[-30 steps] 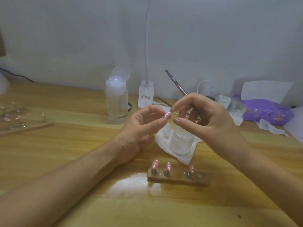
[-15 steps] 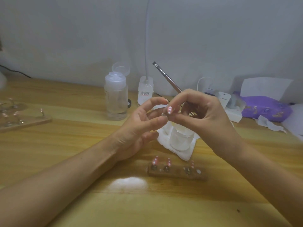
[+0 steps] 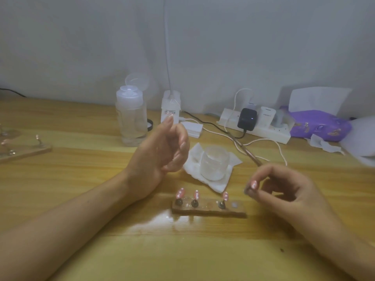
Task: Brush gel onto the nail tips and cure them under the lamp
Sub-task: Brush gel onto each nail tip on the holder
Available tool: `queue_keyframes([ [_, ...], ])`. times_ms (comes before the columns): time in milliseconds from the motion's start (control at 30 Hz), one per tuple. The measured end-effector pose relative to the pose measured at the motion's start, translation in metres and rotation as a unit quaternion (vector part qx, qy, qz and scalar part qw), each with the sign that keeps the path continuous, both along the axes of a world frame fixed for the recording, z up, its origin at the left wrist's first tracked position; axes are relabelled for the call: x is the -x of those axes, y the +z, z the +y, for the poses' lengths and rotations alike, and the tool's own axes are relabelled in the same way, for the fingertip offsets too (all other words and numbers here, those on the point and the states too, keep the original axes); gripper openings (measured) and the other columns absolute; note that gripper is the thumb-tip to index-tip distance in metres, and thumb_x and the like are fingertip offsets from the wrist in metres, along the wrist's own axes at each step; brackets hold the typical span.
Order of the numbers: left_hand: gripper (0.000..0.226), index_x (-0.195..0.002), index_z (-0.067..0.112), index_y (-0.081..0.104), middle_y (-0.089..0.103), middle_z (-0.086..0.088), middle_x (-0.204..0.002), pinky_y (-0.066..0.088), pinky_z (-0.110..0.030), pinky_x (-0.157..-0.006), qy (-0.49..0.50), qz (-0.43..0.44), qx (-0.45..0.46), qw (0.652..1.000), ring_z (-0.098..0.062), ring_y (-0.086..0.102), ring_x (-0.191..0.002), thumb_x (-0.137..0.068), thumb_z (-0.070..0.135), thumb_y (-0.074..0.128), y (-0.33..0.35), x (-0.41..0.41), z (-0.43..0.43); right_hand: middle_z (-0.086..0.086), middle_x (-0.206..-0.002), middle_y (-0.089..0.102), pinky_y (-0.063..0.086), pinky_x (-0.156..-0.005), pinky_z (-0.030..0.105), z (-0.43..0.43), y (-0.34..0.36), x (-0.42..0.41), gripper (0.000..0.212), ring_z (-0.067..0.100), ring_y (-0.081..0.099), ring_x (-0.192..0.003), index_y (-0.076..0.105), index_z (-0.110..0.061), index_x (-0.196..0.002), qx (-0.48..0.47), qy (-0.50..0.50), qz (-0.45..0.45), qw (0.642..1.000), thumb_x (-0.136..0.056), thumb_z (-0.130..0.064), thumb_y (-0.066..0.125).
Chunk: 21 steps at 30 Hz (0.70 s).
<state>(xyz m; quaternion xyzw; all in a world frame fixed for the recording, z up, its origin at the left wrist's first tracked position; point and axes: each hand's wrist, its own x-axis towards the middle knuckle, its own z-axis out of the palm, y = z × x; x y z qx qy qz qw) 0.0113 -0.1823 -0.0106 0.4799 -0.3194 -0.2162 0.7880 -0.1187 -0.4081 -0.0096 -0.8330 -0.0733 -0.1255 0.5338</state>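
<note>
Noted left fingers [image 3: 178, 136] loosely curled, empty; three tips [image 3: 196, 194] standing in holder [image 3: 209, 212]; fourth tip [image 3: 254, 184] pinched with brush [image 3: 246, 150] in right fingers [image 3: 269, 169] just right of holder; seat its stud squarely in free end hole [image 3: 234, 204], keeping off painted face.

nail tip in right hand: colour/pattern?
The nail tip pinched by the right hand is pink with whitish spots, slightly blurred. Head view, the only one.
</note>
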Motion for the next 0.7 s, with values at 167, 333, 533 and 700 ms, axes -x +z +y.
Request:
queue_keyframes([
  [167,0.045,-0.065,0.021,0.058,0.047,0.003,-0.053,0.032,-0.016,-0.048,0.09,-0.13,-0.034,0.987,-0.007,0.036,-0.044,-0.096,0.047,0.036,-0.002,0.001,0.0,-0.013,-0.077,0.065,0.034,-0.053,0.012,0.0,-0.007,0.0,0.011,0.005,0.042,-0.056,0.07,-0.026,-0.08,0.081,0.023,0.005,0.996,-0.08,-0.021,0.08],
  [333,0.037,-0.088,0.025,0.055,0.061,0.005,-0.082,0.034,-0.018,-0.056,0.208,-0.44,-0.224,0.844,-0.009,0.048,-0.065,-0.081,0.061,0.06,0.01,0.013,0.004,-0.013,-0.075,0.064,0.032,-0.054,0.012,0.001,-0.008,-0.003,0.007,0.0,0.041,-0.056,0.07,-0.026,-0.077,0.079,0.033,0.017,0.996,-0.079,-0.022,0.075],
  [533,0.058,-0.1,0.029,0.048,0.046,0.019,-0.085,0.035,-0.028,-0.073,0.246,-0.622,-0.394,0.63,-0.014,0.05,-0.088,-0.064,0.073,0.059,0.021,0.055,-0.016,-0.007,-0.081,0.066,0.035,-0.056,0.012,-0.002,-0.008,-0.004,0.024,0.0,0.05,-0.064,0.074,-0.028,-0.084,0.121,0.031,0.009,0.992,-0.079,-0.005,0.081],
  [700,0.066,-0.093,0.027,0.044,0.037,0.022,-0.074,0.024,-0.033,-0.067,0.247,-0.62,-0.437,0.603,-0.012,0.049,-0.086,-0.052,0.053,0.089,0.016,0.065,-0.025,-0.008,-0.084,0.067,0.036,-0.055,0.012,-0.016,-0.001,-0.004,0.028,0.003,0.046,-0.057,0.075,-0.035,-0.091,0.133,0.034,0.014,0.99,-0.075,-0.014,0.084],
])
